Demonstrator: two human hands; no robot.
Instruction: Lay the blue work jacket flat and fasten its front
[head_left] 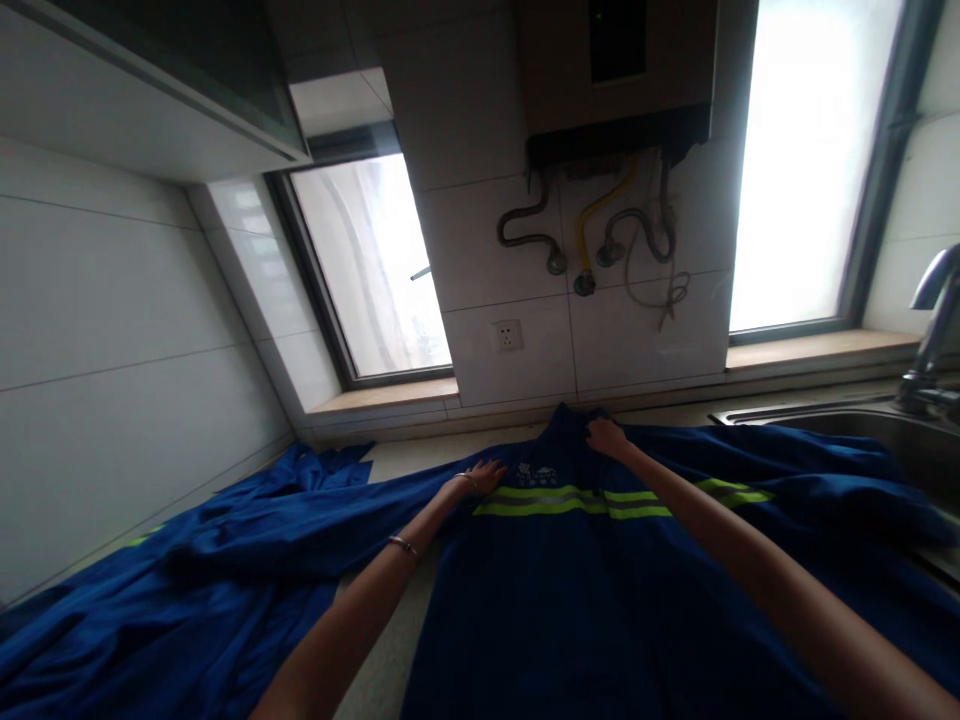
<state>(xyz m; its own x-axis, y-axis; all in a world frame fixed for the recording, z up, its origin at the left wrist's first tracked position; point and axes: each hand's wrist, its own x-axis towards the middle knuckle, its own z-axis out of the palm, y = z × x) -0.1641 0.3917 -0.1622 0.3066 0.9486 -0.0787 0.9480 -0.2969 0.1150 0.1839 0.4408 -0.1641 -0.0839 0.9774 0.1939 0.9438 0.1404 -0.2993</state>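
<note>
A dark blue work jacket (540,600) with yellow-green and grey reflective bands lies spread over the counter, collar toward the wall. My left hand (484,476) rests flat with fingers stretched on its left chest area, beside a small white printed logo (537,472). A bracelet circles that wrist and another the forearm. At the collar, my right hand (606,437) has its fingers closed on the cloth. One sleeve (405,495) stretches left; the other side runs right, under my right arm and over the sink edge.
More blue clothing (187,600) is heaped at left. A steel sink (825,405) with a faucet (934,330) stands at right. Behind are a tiled wall with a socket (506,335), a water heater (619,80) with hoses, and two windows. A cabinet (150,90) overhangs the upper left.
</note>
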